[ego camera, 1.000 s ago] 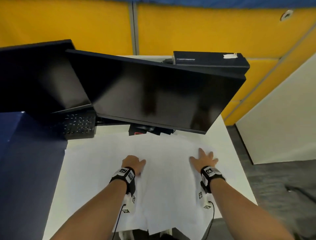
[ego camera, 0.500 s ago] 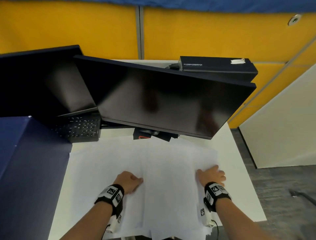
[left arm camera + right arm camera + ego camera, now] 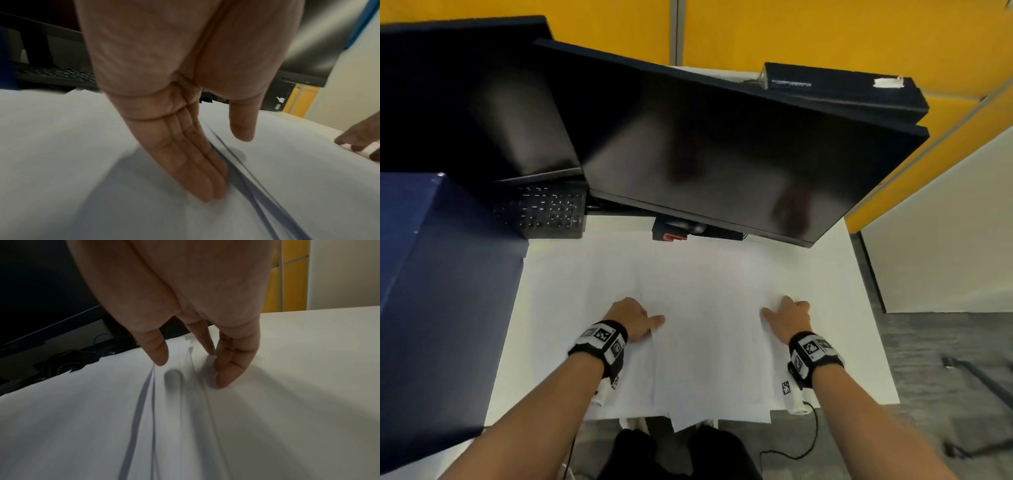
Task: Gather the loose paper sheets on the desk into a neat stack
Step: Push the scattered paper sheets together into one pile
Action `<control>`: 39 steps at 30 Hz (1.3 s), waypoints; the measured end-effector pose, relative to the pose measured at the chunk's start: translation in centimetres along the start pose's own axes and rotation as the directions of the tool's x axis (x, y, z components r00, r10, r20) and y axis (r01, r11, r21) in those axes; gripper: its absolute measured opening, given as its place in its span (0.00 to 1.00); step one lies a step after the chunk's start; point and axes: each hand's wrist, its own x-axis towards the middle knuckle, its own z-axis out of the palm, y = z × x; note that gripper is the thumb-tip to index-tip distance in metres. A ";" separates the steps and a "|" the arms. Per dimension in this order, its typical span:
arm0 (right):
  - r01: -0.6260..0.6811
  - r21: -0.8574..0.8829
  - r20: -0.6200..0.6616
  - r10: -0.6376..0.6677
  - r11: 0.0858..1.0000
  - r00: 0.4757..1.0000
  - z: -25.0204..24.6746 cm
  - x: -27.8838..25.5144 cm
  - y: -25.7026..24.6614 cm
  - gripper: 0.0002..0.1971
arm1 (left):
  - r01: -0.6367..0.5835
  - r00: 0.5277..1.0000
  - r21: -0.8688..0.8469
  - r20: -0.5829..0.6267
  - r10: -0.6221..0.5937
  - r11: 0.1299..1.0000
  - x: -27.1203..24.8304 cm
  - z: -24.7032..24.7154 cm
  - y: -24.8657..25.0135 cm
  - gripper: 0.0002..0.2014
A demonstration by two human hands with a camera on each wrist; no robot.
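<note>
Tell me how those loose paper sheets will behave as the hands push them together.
The paper sheets will likely slide easily: the staggered edges by the left hand lie loose. They look floppy, so edges near the right hand may buckle. Sheets overhanging the desk could droop or slip off.

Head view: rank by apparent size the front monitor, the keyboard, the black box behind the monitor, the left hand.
1. front monitor, largest by far.
2. black box and keyboard: look alike, both partly hidden, so unranked.
3. left hand, smallest.
</note>
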 end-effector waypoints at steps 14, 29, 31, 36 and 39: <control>-0.070 0.139 -0.086 0.083 0.988 0.993 0.1 0.4 0.4 0.29 | 0.041 0.973 -0.195 -0.216 -0.084 0.980 -0.3 0.5 -0.6 0.26; 0.145 0.189 -0.095 -0.129 0.971 0.987 -0.3 1.0 -0.6 0.16 | 0.119 0.872 -0.145 -0.458 -0.173 0.982 1.7 -0.4 -5.2 0.33; 0.157 0.170 -0.103 -0.141 0.973 0.985 0.5 0.4 0.0 0.19 | 0.251 0.811 -0.144 -0.509 -0.289 0.957 1.3 -0.1 -6.2 0.37; 0.252 0.079 -0.072 -0.247 0.965 0.966 3.6 -1.2 -2.8 0.17 | 0.084 0.873 -0.351 -0.426 -0.239 0.933 2.0 1.2 -3.6 0.27; 0.228 0.111 -0.031 -0.226 0.967 0.974 4.5 -1.3 -4.2 0.17 | -0.042 0.921 -0.411 -0.370 -0.124 0.911 2.3 2.0 -1.9 0.19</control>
